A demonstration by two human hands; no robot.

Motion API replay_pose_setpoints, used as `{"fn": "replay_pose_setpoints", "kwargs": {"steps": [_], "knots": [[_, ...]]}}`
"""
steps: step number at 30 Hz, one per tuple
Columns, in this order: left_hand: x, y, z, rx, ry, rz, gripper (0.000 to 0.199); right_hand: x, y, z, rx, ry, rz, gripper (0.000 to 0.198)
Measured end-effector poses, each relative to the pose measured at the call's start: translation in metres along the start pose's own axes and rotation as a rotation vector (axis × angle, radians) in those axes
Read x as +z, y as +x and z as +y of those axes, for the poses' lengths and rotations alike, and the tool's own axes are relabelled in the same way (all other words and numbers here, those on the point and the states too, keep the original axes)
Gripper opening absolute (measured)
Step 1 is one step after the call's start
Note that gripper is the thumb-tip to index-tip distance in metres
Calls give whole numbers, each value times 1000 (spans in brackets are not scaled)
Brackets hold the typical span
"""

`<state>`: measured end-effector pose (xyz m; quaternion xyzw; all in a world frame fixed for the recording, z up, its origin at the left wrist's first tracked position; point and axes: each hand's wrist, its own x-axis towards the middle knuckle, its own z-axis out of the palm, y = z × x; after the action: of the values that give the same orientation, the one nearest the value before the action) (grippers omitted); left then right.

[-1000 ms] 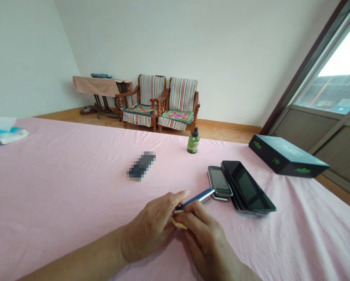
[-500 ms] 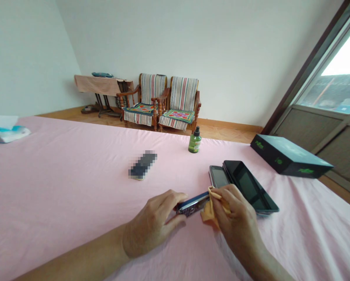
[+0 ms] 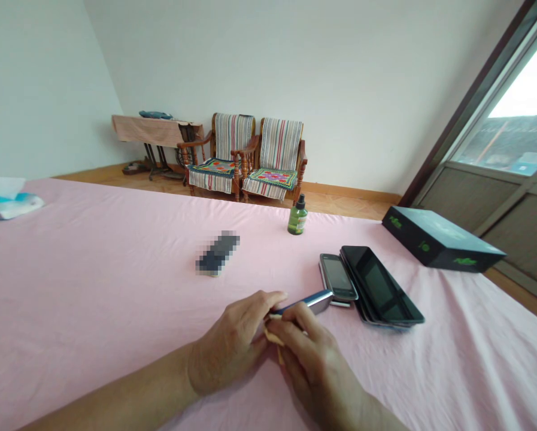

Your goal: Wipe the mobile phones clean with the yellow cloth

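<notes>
The left hand (image 3: 230, 344) is gripping one end of a blue phone (image 3: 316, 301) between closed-in thumb and fingers, just beside a grey phone (image 3: 339, 275), while the right hand (image 3: 315, 353), fingers bent, is pinching a yellow cloth (image 3: 274, 338) at that end.

Phone (image 3: 318, 301) in left grip (image 3: 232, 341), cloth (image 3: 274, 338) in right (image 3: 315, 356)

Single head-worn view, facing forward and slightly down across the pink sheet (image 3: 115, 269); left hand (image 3: 230, 341) and right hand (image 3: 317, 356) near, bottom centre; chairs (image 3: 281, 146), wall (image 3: 349, 90) farther off
</notes>
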<state>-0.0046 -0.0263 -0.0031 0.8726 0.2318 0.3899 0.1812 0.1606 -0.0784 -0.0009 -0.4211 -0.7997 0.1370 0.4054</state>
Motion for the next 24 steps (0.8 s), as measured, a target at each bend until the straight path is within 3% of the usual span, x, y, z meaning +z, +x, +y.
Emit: {"fn": "replay_pose_setpoints", "kwargs": {"steps": [5,11,15,24], "knots": [[0,0,0,21,15,-13,40,-4,-2,2,-18,-43,7,24],[0,3,0,-40,-15,-29,21,-13,-1,11,79,-137,100,25],[0,3,-1,-1,5,-19,8,-26,-1,21,158,-200,189,21],[-2,2,-3,53,21,-42,9,-60,-2,42,287,-405,286,19]]}}
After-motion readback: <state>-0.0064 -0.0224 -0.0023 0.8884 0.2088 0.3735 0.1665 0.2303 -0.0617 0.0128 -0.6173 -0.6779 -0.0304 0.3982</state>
